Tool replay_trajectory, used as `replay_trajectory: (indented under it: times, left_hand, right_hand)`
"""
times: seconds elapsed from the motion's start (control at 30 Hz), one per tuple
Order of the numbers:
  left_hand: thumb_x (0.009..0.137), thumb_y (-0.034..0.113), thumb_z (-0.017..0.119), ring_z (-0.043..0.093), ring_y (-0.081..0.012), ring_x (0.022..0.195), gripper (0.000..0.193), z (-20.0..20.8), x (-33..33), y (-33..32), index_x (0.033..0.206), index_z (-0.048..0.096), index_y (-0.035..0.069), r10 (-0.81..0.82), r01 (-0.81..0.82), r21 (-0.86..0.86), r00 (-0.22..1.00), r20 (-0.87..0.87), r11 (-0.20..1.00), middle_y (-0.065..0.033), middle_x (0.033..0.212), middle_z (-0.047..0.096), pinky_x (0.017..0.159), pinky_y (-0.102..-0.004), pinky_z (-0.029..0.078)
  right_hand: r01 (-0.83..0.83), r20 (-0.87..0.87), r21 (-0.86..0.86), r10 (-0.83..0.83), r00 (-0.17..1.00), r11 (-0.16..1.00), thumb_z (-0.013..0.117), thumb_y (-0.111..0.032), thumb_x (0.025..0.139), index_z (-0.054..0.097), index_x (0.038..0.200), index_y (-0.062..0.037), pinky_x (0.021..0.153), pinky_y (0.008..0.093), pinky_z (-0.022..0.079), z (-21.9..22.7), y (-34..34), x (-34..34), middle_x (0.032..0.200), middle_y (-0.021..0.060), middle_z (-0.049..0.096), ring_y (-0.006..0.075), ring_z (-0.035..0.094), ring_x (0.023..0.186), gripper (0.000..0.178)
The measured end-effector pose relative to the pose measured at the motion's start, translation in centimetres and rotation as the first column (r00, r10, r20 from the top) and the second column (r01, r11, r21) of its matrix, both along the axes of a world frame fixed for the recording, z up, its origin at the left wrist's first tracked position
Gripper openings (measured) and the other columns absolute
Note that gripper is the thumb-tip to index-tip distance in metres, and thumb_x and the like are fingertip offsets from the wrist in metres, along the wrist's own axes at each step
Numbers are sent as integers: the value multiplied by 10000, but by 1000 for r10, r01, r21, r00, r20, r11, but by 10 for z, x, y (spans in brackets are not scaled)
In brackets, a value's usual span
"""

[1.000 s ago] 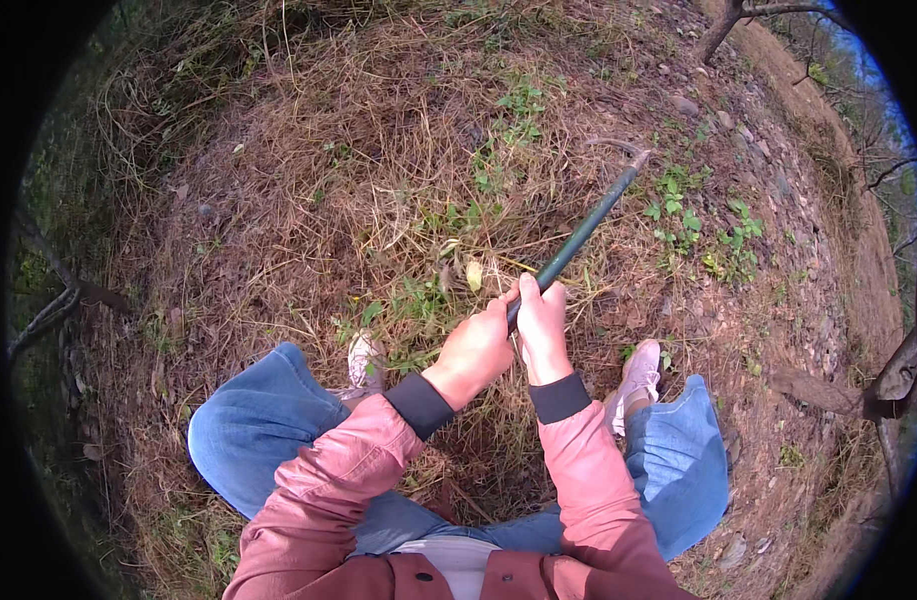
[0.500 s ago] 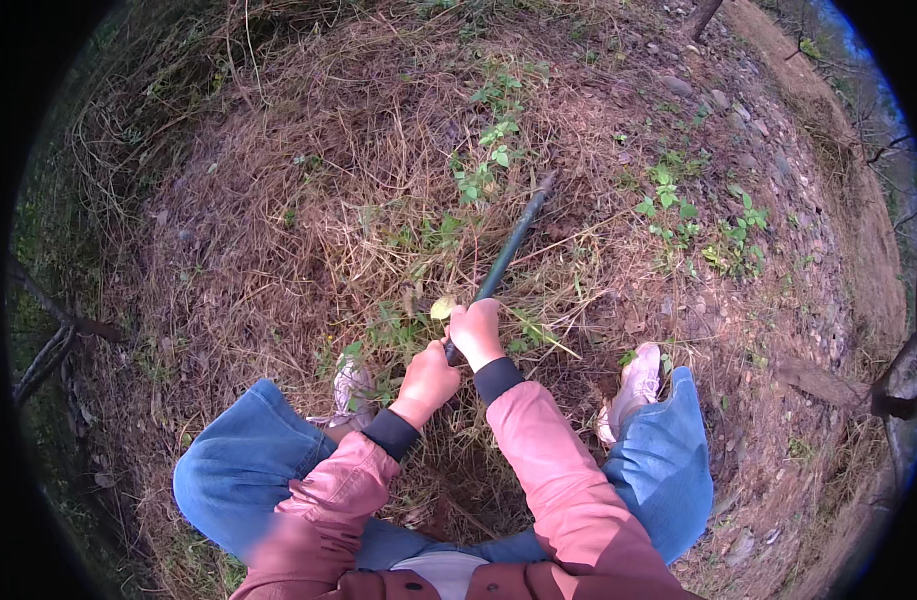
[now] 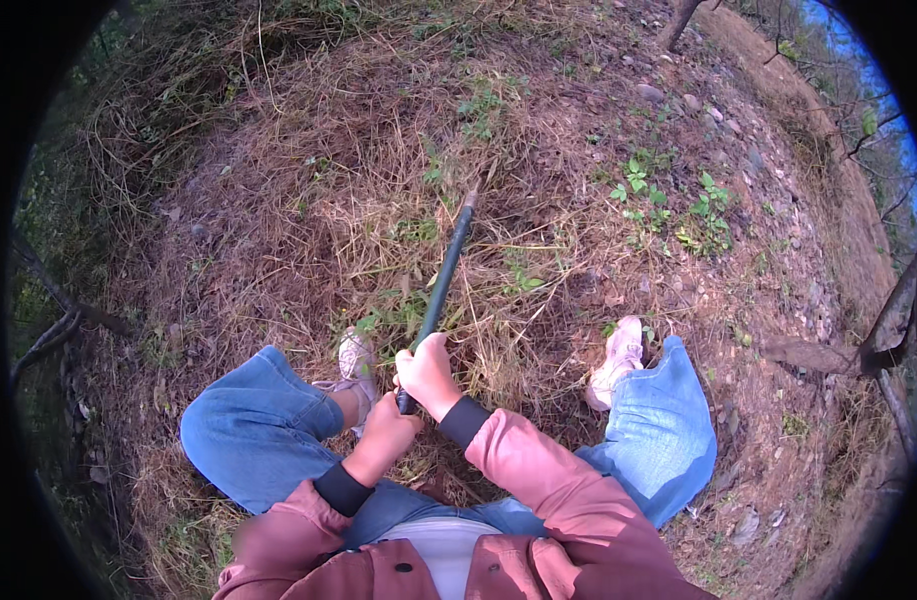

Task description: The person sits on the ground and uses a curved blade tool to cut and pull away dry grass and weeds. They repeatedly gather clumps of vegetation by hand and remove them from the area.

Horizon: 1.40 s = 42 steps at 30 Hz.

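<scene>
A long tool with a dark green handle (image 3: pixel 447 278) slants up and away from me over dry grass. Its far end tapers to a brownish tip among the stalks, and I cannot make out what kind of head it has. My right hand (image 3: pixel 429 374) is wrapped round the handle near its lower part. Just below, close to the butt end, my left hand (image 3: pixel 387 434) is closed round the same handle, so both hands grip it one behind the other. Dry straw and some green blades (image 3: pixel 414 228) lie under and beside the tool.
My pale shoes stand apart, the left one (image 3: pixel 356 362) and the right one (image 3: pixel 619 360), in the grass. Leafy green plants (image 3: pixel 709 215) grow at right. Stones (image 3: pixel 651 93) lie farther up the slope. Bare branches (image 3: pixel 54 335) reach in at left, and a trunk (image 3: pixel 894 320) at right.
Both hands have drawn back toward me and left with the tool. Its far end has swung left, from near the low plants to over the straw in the middle.
</scene>
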<state>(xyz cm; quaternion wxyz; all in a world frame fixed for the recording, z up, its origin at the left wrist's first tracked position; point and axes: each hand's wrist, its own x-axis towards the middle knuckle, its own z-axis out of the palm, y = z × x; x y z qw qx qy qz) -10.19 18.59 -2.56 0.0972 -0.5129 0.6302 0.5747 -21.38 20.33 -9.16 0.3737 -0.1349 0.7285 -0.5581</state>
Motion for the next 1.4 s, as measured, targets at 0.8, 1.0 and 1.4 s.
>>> replay_trajectory:
  times: [0.8,1.0,1.4]
  left_hand:
    - [917,361,633,639,-389,866,448,-19,-45,29,1068,519,-45,-619,580,-242,773,-141,778,-232,892,635,761,-451,504]
    - [813,263,749,548,-419,1037,582,-59,-95,-54,1176,461,-89,-143,-42,-780,975,-168,624,-275,1076,542,860,-472,493]
    - [649,502,861,415,-440,1324,1241,-135,-140,-117,1447,169,-150,102,-93,-472,995,-6,877,-325,1467,331,1115,-537,307]
  right_hand:
    - [166,530,34,-159,833,985,609,-227,953,503,852,-73,432,282,441,18,79,-73,687,19,535,116,496,464,212]
    - [357,186,55,-361,914,932,605,-228,962,467,879,-69,345,274,405,5,98,-80,639,4,474,98,463,402,226]
    - [-78,-406,352,228,885,933,571,-209,945,500,1057,18,608,456,495,24,13,-162,753,240,639,362,676,702,263]
